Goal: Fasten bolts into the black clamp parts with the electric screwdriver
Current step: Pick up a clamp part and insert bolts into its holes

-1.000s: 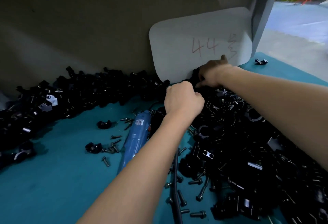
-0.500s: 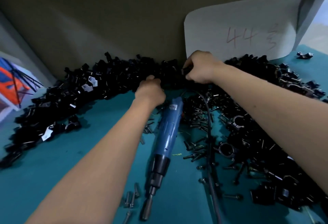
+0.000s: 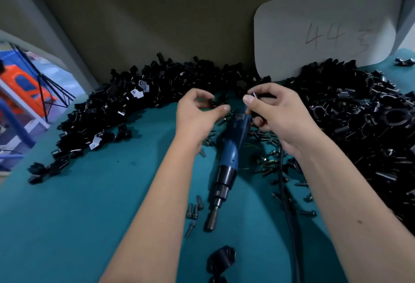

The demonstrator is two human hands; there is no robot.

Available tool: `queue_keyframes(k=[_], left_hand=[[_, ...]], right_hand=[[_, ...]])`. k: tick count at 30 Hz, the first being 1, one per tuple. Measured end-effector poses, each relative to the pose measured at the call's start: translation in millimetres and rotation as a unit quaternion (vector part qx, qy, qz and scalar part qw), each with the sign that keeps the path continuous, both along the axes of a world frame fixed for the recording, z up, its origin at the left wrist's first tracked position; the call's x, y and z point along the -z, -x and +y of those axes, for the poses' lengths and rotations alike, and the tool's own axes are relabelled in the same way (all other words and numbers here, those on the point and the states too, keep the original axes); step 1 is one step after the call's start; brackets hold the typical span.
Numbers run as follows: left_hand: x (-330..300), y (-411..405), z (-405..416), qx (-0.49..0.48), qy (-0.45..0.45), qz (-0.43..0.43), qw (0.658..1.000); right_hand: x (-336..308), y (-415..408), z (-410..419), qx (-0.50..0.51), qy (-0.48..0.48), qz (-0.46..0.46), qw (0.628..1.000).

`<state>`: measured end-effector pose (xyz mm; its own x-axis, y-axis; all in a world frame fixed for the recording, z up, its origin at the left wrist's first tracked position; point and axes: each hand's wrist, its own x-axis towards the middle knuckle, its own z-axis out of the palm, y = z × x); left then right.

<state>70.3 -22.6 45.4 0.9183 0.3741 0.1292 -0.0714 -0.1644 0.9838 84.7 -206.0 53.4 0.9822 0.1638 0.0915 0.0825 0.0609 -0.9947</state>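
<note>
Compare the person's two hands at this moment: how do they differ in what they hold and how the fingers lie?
The right hand pinches a small black clamp part between thumb and fingers; the left hand holds nothing that I can see. The right hand's fingers curl tightly round the part; the left hand's fingers and thumb are loosely curved with a gap between them. Both hover above the blue electric screwdriver, which lies untouched on the teal table.

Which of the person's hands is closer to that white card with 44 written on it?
The right hand. It sits just below the white card's lower left corner, pinching a small black part. The left hand is farther over to the left, above the blue screwdriver.
</note>
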Motion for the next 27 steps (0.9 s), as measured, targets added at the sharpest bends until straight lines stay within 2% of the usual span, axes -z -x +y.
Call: queue_keyframes(k=[3,6,10,13,18,27], left_hand=[[5.8,31.4,-4.4,0.07,0.111,-0.03,0.991],[16.3,50.0,-2.9,0.149,0.256,-0.035,0.954],[28.4,61.3,-0.9,0.229,0.363,-0.045,0.902],[30.2,63.3,2.2,0.264,0.378,-0.045,0.886],[26.3,62.6,4.4,0.277,0.352,-0.038,0.893],[29.0,53.5,4.8,0.118,0.405,-0.034,0.906]], right_hand=[[4.4,16.3,-4.9,-0.041,-0.022,-0.022,0.999],[9.7,25.9,-9.7,-0.069,-0.039,-0.037,0.996],[14.8,32.9,-7.1,-0.063,-0.055,-0.026,0.996],[16.1,33.6,-7.5,-0.065,-0.09,-0.012,0.994],[17.3,33.5,-8.6,-0.067,-0.049,-0.055,0.995],[15.5,35.8,-3.7,-0.075,-0.039,-0.109,0.99]])
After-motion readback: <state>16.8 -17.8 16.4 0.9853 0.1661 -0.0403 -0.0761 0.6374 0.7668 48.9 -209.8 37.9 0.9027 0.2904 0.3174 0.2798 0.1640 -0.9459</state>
